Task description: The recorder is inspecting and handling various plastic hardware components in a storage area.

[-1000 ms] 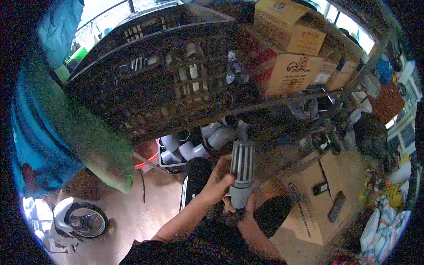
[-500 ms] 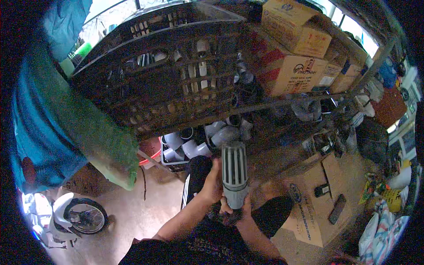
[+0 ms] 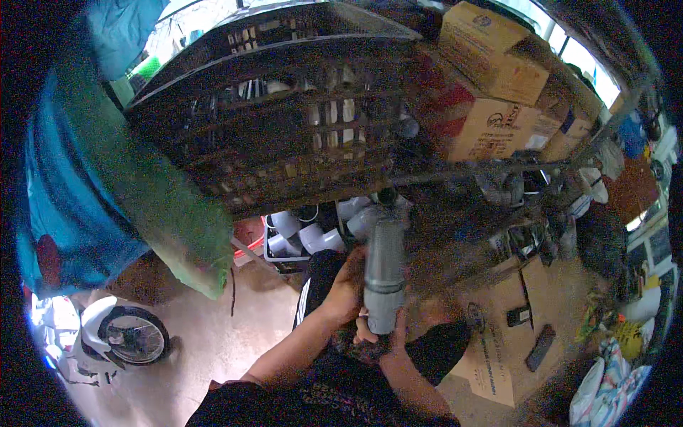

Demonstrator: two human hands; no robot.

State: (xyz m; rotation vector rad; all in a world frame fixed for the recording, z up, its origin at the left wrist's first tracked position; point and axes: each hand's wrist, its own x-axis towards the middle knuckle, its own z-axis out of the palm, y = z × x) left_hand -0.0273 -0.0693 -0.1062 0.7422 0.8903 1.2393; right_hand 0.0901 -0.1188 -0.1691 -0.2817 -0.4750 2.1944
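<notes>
A metal shelf (image 3: 498, 171) carries a black crate (image 3: 270, 121) and cardboard boxes (image 3: 498, 121).

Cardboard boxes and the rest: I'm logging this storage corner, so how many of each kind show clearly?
Brown cardboard boxes on the rack: 2
Brown cardboard box on the floor: 1
Black slatted plastic crate: 1
Grey ribbed plastic pipe fitting, held by left hand and right hand: 1
Total: 5

One grey slotted pipe (image 3: 384, 274), one black plastic crate (image 3: 270, 107), three cardboard boxes at one o'clock and two hands are counted.
</notes>
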